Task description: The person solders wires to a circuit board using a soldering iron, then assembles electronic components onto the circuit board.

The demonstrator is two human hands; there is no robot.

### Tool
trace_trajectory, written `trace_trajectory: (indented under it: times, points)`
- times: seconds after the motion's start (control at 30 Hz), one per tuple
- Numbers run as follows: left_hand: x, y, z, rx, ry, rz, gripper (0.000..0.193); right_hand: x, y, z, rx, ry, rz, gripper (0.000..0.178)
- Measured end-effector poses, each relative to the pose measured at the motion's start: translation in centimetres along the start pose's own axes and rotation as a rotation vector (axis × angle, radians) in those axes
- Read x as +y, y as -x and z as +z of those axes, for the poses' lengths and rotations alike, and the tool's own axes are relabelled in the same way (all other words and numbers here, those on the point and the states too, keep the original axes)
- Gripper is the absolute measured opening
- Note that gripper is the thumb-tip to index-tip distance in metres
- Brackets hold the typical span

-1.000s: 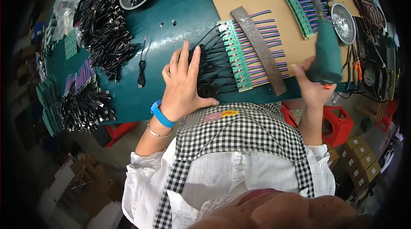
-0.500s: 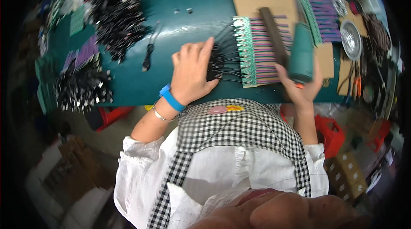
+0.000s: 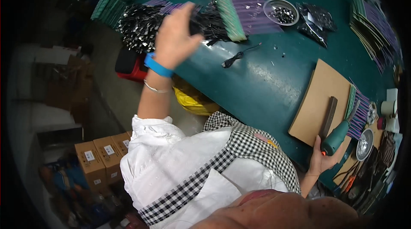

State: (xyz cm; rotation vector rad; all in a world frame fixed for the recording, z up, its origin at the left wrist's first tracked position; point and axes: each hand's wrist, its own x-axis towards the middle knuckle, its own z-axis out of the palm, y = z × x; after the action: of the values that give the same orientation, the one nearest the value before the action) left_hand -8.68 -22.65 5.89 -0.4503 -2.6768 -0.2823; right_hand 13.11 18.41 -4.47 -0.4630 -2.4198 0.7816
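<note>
My left hand (image 3: 176,36) reaches over the far left part of the table, slightly blurred. Its fingers close around a bunch of black cables (image 3: 212,23). These cables join a long green circuit-board strip (image 3: 229,13), whose purple wires (image 3: 252,8) spread away to the right. At the right, my right hand (image 3: 320,158) grips a teal handheld tool (image 3: 336,138) with an orange part at its lower end. The tool's exact kind is unclear. Beside it, a dark bar (image 3: 329,115) lies on a brown cardboard sheet (image 3: 317,100).
Heaped black cables (image 3: 139,28) lie beyond my left hand, near stacked green boards (image 3: 113,4). A metal bowl of small parts (image 3: 281,12), a bagged black bundle (image 3: 317,21) and a single coiled cable (image 3: 233,60) sit mid-table. Another bowl (image 3: 364,144) and pliers (image 3: 350,183) lie right.
My left hand has carried the cables and green board strip off the cardboard to the far left. My view has turned left. The right hand keeps hold of the teal tool.
</note>
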Motion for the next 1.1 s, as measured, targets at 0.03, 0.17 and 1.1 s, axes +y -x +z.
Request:
trace_trajectory:
  times: [0.03,0.17,1.1]
  points:
    - [-2.5,-0.9,-0.8,0.048,-0.057,-0.065,0.066,0.2,0.0,0.0,-0.017,0.009,0.017,0.060]
    - [-12.4,-3.2,-2.4,-0.103,-0.382,-0.374,0.078,0.3,0.0,0.3,-0.020,0.015,0.029,0.060]
    - [22.5,-8.3,12.8,-0.173,0.595,0.715,0.039,2.5,4.7,-5.3,0.263,-0.005,0.063,0.043]
